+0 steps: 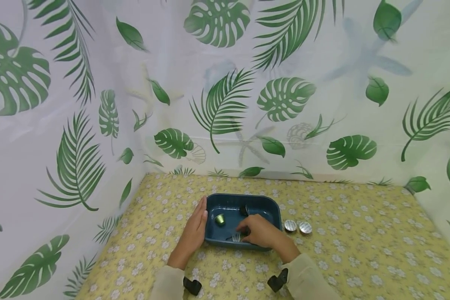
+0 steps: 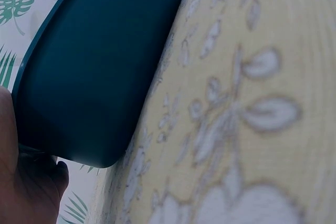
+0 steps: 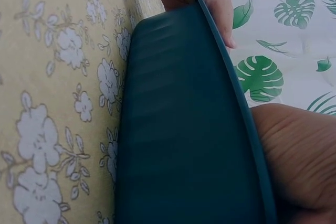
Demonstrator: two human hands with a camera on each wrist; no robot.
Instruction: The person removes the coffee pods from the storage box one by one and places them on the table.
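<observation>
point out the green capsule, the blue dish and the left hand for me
green capsule (image 1: 220,220): head view, middle of its body
blue dish (image 2: 100,77): left wrist view, outer wall
left hand (image 1: 194,228): head view, back of the hand

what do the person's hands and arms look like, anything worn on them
The left hand and right hand are bare, without gloves. Plain cream sleeves, left and right, cover the forearms to the wrists. A small black device sits at each cuff, left and right; no cables show.
</observation>
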